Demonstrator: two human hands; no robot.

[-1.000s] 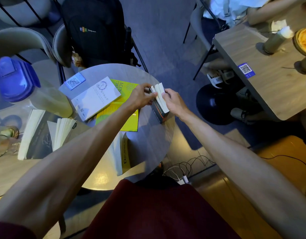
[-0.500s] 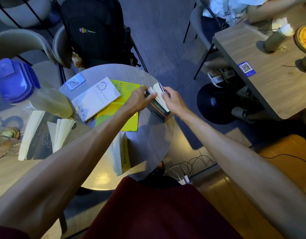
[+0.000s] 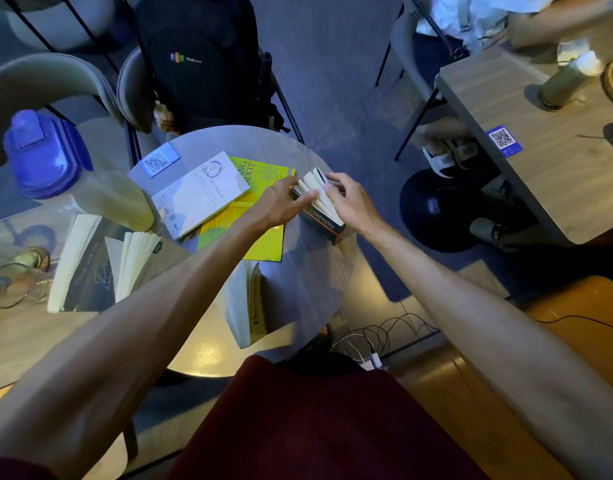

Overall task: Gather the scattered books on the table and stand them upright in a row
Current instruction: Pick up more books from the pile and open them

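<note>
Grip: the dark book (image 3: pixel 324 225) is held from both sides, one hand on each flank of its fanned pages.
Left hand (image 3: pixel 281 207): thumb and fingers are closed narrowly on the pages from the left; a fingertip is laid across the page edges.
Right hand (image 3: pixel 353 206): fingers are curled over the top of the pages from the right.
Dark book position: stood on its edge at the far right rim of the round table (image 3: pixel 308 289), pages spread at the top.
White book (image 3: pixel 199 194): laid flat to the left of the hands, overlapping the yellow book (image 3: pixel 263 242).
Yellow-spined book (image 3: pixel 255 303): stood upright near the table's near edge, well apart from the dark book.
Fanned books (image 3: pixel 90 271): two are seen standing at the left, beside the blue-lidded bottle (image 3: pixel 45 154).
</note>
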